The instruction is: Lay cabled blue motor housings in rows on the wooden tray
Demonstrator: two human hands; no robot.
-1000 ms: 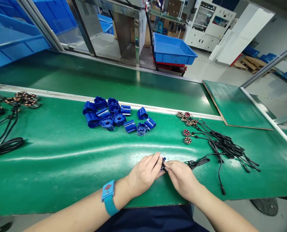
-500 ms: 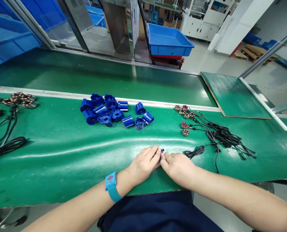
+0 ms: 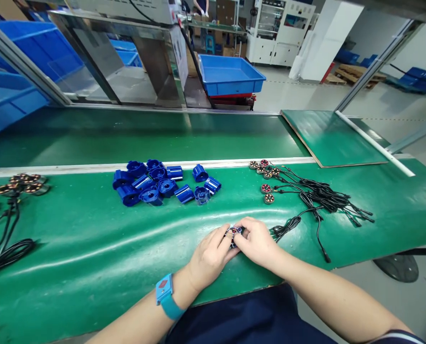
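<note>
My left hand (image 3: pixel 210 257) and my right hand (image 3: pixel 256 241) meet on the green mat (image 3: pixel 91 248) near its front edge. Both are closed round a small blue housing with a round disc in it (image 3: pixel 233 233), which shows between the fingertips. A black cable (image 3: pixel 288 224) runs from that part to the right. My left wrist wears a blue strap (image 3: pixel 165 291). A heap of several blue plastic housings (image 3: pixel 159 184) lies beyond my hands. To the right of it lie several small round discs (image 3: pixel 265 179) with tangled black leads (image 3: pixel 324 200).
More discs with black cables (image 3: pixel 8 210) lie at the mat's left edge. A conveyor belt (image 3: pixel 144 134) runs behind a metal strip. A green board (image 3: pixel 331 138) sits at the right. A blue tray (image 3: pixel 227 74) and metal machine frame (image 3: pixel 127 57) stand behind.
The view has tilted up and shifted. My hands stay joined on the small part, and its round top now shows more between my fingers.
</note>
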